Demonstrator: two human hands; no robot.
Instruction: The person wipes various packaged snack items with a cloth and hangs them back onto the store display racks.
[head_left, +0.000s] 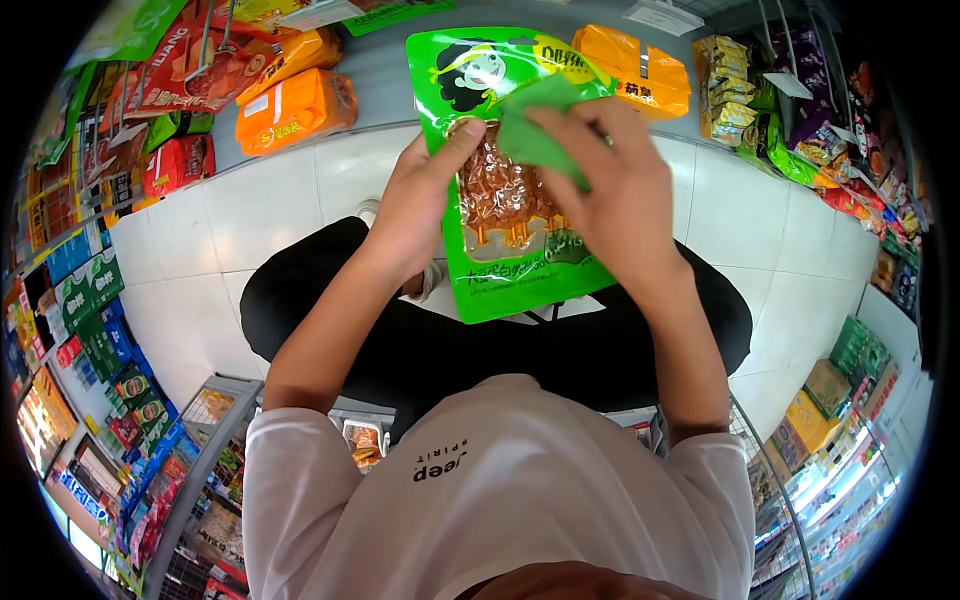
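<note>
A large green snack packet with a clear window showing brown glazed food is held up in front of my lap. My left hand grips its left edge, thumb lying on the front over the window. In my right hand is a folded green cloth, pinched between the fingers and laid against the upper right of the packet's face. The cloth and my right hand cover part of the window and the printing. The packet's back and the left fingers behind it are hidden.
Ahead is a grey shelf bearing orange packages on the left and another orange package behind the packet. Hanging snack bags line the left. Stocked shelving stands on both sides, above a white tiled floor.
</note>
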